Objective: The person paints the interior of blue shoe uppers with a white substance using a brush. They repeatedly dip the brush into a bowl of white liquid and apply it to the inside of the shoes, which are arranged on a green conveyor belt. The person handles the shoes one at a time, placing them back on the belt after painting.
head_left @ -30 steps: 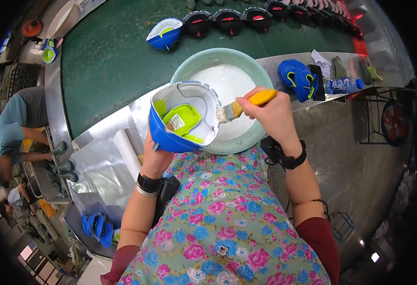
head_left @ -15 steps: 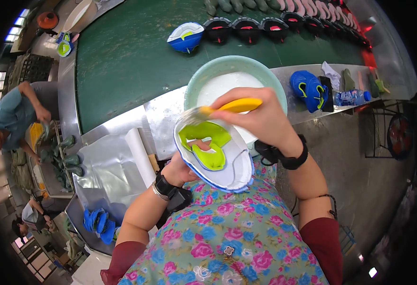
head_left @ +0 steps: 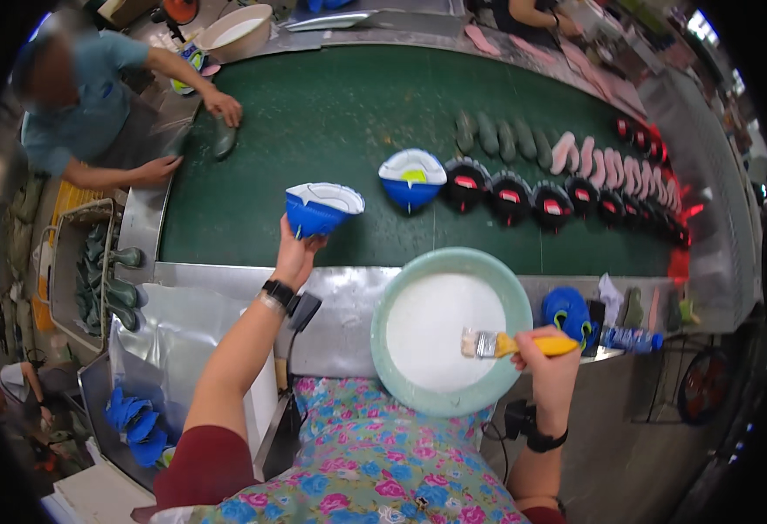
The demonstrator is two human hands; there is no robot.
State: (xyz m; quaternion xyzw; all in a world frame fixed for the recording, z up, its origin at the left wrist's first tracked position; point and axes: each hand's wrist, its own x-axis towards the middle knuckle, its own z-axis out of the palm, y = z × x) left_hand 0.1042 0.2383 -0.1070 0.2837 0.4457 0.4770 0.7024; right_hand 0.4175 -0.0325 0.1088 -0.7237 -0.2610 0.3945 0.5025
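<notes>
My left hand [head_left: 294,255] reaches out over the green work surface, its fingers closed on the underside of a blue shoe upper [head_left: 321,217] with a white inner edge turned up. My right hand [head_left: 548,367] grips the yellow handle of a flat paintbrush [head_left: 487,344]. The bristles are above the white liquid [head_left: 440,319] in a pale green basin [head_left: 387,349]; whether they touch it I cannot tell. To the right of the held upper, a second blue upper [head_left: 411,194] with lime-green inside heads a row of black uppers [head_left: 510,199].
Grey-green insole-like pieces [head_left: 506,141] and pink ones [head_left: 611,166] lie behind the row. A blue shoe [head_left: 567,313] and a bottle [head_left: 632,339] sit right of the basin. At left a co-worker's hand [head_left: 222,106] touches a dark green piece [head_left: 224,140]; a crate [head_left: 82,288] stands nearer.
The blue upper has moved from in front of me out over the green surface in my left hand. The brush has left its inside and is now over the basin. My view has shifted.
</notes>
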